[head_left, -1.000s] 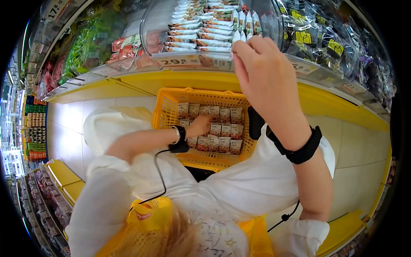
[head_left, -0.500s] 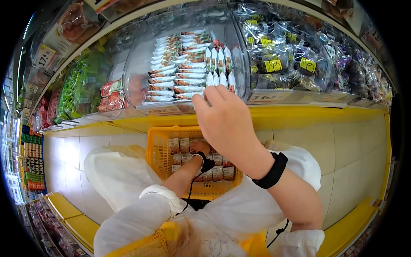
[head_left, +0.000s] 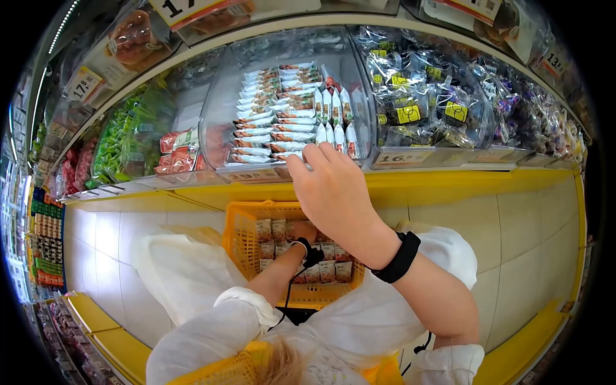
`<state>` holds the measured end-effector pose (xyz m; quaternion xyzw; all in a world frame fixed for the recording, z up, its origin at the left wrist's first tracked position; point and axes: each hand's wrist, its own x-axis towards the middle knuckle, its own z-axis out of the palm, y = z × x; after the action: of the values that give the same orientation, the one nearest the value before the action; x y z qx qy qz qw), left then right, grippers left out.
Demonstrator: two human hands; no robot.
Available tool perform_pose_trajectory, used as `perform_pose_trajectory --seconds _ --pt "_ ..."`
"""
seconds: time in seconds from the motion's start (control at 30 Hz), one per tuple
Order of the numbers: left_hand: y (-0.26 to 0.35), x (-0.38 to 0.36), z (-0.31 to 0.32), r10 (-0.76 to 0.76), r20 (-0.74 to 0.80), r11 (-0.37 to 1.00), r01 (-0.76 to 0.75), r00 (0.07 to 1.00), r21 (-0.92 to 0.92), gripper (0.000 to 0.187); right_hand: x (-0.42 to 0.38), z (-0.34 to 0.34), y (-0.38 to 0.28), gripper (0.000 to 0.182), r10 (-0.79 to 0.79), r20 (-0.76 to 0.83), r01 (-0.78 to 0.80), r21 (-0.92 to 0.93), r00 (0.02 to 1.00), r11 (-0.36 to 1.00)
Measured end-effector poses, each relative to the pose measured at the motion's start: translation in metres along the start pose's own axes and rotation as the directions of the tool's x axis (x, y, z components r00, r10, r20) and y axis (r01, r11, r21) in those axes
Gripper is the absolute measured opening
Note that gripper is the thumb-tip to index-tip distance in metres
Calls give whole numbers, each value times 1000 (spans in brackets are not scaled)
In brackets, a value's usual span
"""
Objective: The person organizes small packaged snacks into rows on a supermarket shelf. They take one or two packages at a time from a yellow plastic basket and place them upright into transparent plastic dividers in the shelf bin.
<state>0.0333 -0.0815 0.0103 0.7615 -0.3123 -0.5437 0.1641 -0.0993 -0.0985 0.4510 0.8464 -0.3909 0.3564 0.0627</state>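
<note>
My right hand (head_left: 335, 192) is over the front edge of a clear plastic bin (head_left: 221, 77), with its fingers bent down and the fingertips out of sight. Small white snack packets (head_left: 295, 127) with brown and red print lie in that bin in stacked rows, several standing on end beside my fingers. My left hand (head_left: 301, 231) reaches into a yellow plastic basket (head_left: 239, 224) on the floor. Brown-and-white packets (head_left: 327, 271) stand in rows in the basket around it. My right forearm and hand partly cover the left hand, and its fingers are hidden.
Green-wrapped packets (head_left: 119, 138) and red packets (head_left: 176, 157) fill bins on the left. Dark packets with yellow labels (head_left: 407, 114) lie in the right bin. A yellow shelf base (head_left: 436, 181) runs behind the basket. A dark cable (head_left: 287, 285) hangs from my left wrist.
The view has shifted, so the shelf and basket appear slightly lower. My right hand stays at the bin's front edge, and my left hand remains in the basket.
</note>
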Motion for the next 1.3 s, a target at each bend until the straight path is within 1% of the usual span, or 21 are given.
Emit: perform_pose_trajectory --seconds 0.03,0.1,0.13,0.23,0.3,0.37,0.4,0.43,0.5,0.53,0.6,0.63,0.7,0.77,0.8,0.87,0.9,1.1,1.17,1.23,1.3 --pt "-4 -6 9 6 -3 1000 -6 1000 -3 73 0 3 0 11 -2 11 3 -19 1000 1000" --pt "-4 -16 22 197 -512 771 191 836 607 68 2 3 -1 11 -9 22 9 -42 1000 999" --pt "-4 -14 20 197 -510 772 188 837 607 68 2 3 -1 11 -7 25 8 -32 1000 999" --pt "-27 27 13 159 -229 706 51 960 706 70 5 -5 3 11 9 15 -9 30 1000 1000" --pt "-62 73 21 172 281 929 -250 944 274 71 10 -10 11 12 13 8 -14 89 1000 996" --pt "36 -75 -7 111 249 921 -194 962 337 63 17 -12 26 11 11 -75 -6 68 997 998" --pt "33 -82 -15 213 506 918 -348 836 188 40 22 -14 35 11 4 -68 0 65 998 998" --pt "30 -96 -19 146 634 954 -278 760 114 56 26 -15 44 12 -14 -115 16 15 993 1000" --pt "95 -196 -57 215 656 838 -481 724 257 40 32 -20 56 13 -27 -164 22 -31 986 999" --pt "112 -222 -76 289 764 826 -553 577 106 51 35 -23 60 14 -6 -227 -10 -69 974 998" --pt "203 -321 -133 508 742 620 -784 438 38 35 38 -31 67 13 47 -292 -82 -109 955 991" --pt "241 -348 -156 513 731 522 -839 451 152 37 39 -34 70 13 53 -297 -88 -104 953 991" --pt "277 -349 -175 808 463 441 -895 364 -67 44 39 -38 75 11 54 -407 -109 -112 912 988" --pt "332 -330 -193 765 366 546 -835 530 69 33 40 -41 75 10 59 -433 -115 -103 899 988" --pt "356 -310 -194 773 384 568 -820 504 -67 31 40 -43 75 9 62 -461 -121 -98 885 988" --pt "388 -258 -191 819 152 543 -833 553 106 34 41 -46 72 10 69 -462 -122 -85 884 989" --pt "400 -275 -183 764 88 641 -768 639 17 39 41 -48 71 10 82 -464 -131 -74 882 989" --pt "456 -172 -159 759 -25 643 -744 650 179 59 39 -55 76 16 100 -466 -141 -53 879 989" --pt "457 -156 -161 781 7 618 -774 625 135 58 35 -65 76 18 95 -467 -131 -45 879 990" --pt "462 -155 -159 827 -128 552 -744 548 378 56 32 -72 77 20 101 -471 -134 -37 876 990" --pt "465 -159 -151 787 -23 596 -750 617 286 45 29 -74 76 21 101 -472 -132 -34 876 991"
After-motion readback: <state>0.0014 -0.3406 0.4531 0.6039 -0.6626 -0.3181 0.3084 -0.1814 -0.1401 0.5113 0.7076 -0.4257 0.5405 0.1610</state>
